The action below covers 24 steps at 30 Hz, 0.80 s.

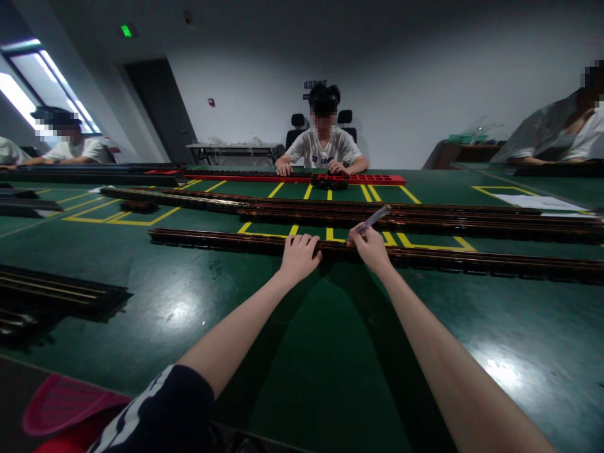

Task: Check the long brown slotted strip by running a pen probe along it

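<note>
My left hand rests on the near long dark strip that runs across the green table, its fingers curled down over the strip's top edge. My right hand is closed on a pen-like tool with a clear shaft, its tip pointing down at the same strip just right of my left hand. The two hands are a short gap apart.
More long dark strips lie parallel farther back, over yellow tape boxes. A person across the table has both hands at a red strip. Other people sit at far left and right. Dark trays lie at near left; a pink object is at my lap.
</note>
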Each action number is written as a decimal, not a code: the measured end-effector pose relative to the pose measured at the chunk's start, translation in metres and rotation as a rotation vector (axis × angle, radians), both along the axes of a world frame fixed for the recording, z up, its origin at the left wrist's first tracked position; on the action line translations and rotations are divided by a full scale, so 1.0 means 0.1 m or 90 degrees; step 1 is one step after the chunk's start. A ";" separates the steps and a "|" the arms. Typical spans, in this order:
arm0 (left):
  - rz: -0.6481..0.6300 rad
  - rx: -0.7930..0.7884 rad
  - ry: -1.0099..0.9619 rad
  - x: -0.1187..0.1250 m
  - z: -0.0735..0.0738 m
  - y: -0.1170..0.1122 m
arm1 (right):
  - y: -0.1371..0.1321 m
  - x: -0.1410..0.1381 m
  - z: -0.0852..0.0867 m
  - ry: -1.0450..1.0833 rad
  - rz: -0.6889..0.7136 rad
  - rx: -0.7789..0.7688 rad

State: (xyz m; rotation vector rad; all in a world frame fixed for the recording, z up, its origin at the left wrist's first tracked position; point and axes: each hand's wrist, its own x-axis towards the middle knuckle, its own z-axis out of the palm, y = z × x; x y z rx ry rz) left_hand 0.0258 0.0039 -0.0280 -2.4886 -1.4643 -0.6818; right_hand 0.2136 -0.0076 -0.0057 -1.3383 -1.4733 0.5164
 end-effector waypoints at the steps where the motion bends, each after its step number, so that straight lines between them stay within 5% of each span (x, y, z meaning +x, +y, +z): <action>1: -0.001 0.001 0.001 0.00 0.00 0.00 | 0.00 0.00 0.00 0.001 0.000 0.000; 24: 0.005 -0.013 0.011 0.00 0.03 -0.01 | 0.01 0.01 -0.01 -0.002 0.002 0.014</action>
